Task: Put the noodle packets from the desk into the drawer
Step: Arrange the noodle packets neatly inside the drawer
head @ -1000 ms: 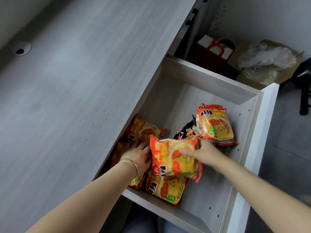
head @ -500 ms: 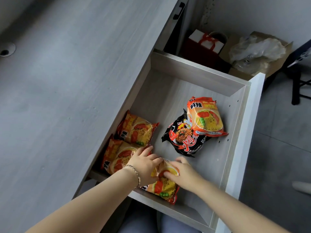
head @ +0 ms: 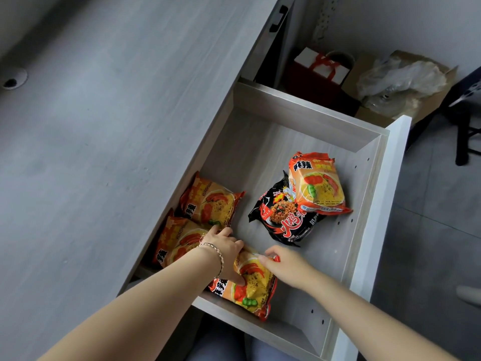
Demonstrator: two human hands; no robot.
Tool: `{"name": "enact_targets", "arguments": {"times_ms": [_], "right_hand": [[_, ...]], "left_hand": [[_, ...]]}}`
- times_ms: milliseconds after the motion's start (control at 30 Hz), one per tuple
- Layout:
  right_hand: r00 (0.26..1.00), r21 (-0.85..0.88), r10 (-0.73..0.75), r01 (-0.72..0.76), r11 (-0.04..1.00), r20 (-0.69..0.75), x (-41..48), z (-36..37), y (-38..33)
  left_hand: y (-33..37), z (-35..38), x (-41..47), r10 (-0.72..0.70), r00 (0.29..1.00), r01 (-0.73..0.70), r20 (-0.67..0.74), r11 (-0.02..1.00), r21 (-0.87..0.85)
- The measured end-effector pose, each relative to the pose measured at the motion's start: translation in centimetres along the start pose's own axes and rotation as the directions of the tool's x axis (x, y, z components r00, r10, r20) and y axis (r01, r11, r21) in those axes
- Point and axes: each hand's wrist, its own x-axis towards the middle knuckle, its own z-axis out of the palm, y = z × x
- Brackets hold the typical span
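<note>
The grey drawer (head: 299,114) stands pulled out beside the desk (head: 104,152). Several noodle packets lie in it. Two orange packets (head: 210,201) (head: 179,241) sit along the left side. A black packet (head: 283,221) lies in the middle, with another orange packet (head: 317,186) partly on top of it. A further orange packet (head: 251,290) lies at the near wall. My left hand (head: 226,252) rests flat on it with fingers spread, thumb pressing its middle. My right hand (head: 286,267) pinches its far right corner.
A red gift bag (head: 317,71) and a cardboard box holding crumpled plastic (head: 400,79) stand on the floor beyond the drawer. A black chair leg (head: 466,131) is at the right. A cable hole (head: 13,78) sits at the desk's far left.
My right hand has lowered the orange packet from mid-air to the drawer's near side, uncovering the black packet. My left hand has shifted from the left packets onto this packet.
</note>
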Motion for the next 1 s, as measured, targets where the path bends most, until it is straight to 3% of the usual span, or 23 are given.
{"name": "enact_targets", "arguments": {"times_ms": [67,100,133,167,200,233,333,400,500,567,667,733,833,1000], "right_hand": [[0.965,-0.075,-0.138,0.124,0.989,-0.225,-1.0,-2.1,-0.8],[0.897,-0.082,-0.212,0.195,0.977,-0.388,-1.6,-3.4,-1.4],[0.784,-0.096,-0.257,0.248,0.964,-0.565,-1.8,-4.8,-1.9],[0.667,-0.111,-0.253,0.248,0.962,-0.701,-1.7,-6.3,-2.1],[0.605,-0.102,-0.198,0.189,0.977,-0.772,-1.3,-7.9,-2.2],[0.628,-0.057,-0.090,0.072,0.996,-0.773,-0.7,-9.3,-2.2],[0.779,0.045,0.242,-0.266,0.963,-0.579,1.4,-11.6,-1.8],[0.803,0.125,0.316,-0.295,0.947,-0.505,2.3,-11.7,-1.5],[0.760,0.187,0.336,-0.280,0.942,-0.556,2.6,-11.1,-1.8],[0.737,0.145,0.263,-0.222,0.964,-0.623,2.2,-10.5,-2.6],[0.782,-0.007,-0.002,-0.004,1.000,-0.623,1.9,-8.9,-4.7],[0.836,-0.112,-0.157,0.114,0.987,-0.526,2.1,-7.4,-6.4],[0.877,-0.257,-0.287,0.197,0.946,-0.385,3.4,-4.9,-8.9],[0.904,-0.310,-0.395,0.334,0.890,-0.163,6.4,-0.9,-12.3]], "left_hand": [[0.0,0.1,0.0,-0.005,1.000,0.005,-0.007,1.000,-0.022],[0.0,0.2,-0.1,-0.006,1.000,0.006,-0.010,1.000,-0.029],[0.1,0.3,-0.1,-0.007,1.000,0.006,-0.011,0.999,-0.034],[0.1,0.4,-0.1,-0.007,1.000,0.006,-0.010,0.999,-0.036],[0.2,0.5,-0.1,-0.008,1.000,0.008,-0.007,0.999,-0.037],[0.2,0.5,-0.2,-0.008,1.000,0.008,-0.005,0.999,-0.038],[0.3,0.5,-0.2,-0.007,1.000,0.007,-0.002,0.999,-0.038],[0.2,0.7,-0.2,-0.006,1.000,0.006,-0.013,1.000,-0.031],[-0.3,0.9,-0.6,-0.004,0.995,-0.007,-0.101,0.993,-0.115],[-1.0,1.0,-1.3,-0.071,0.965,0.002,-0.254,0.965,-0.263],[-2.9,1.3,-2.7,-0.343,0.852,0.111,-0.395,0.856,-0.505],[-4.0,1.9,-3.4,-0.462,0.830,0.202,-0.311,0.770,-0.605],[-5.0,2.9,-4.1,-0.518,0.842,0.312,-0.149,0.693,-0.650],[-5.1,3.3,-4.5,-0.563,0.812,0.368,-0.154,0.699,-0.613]]}}
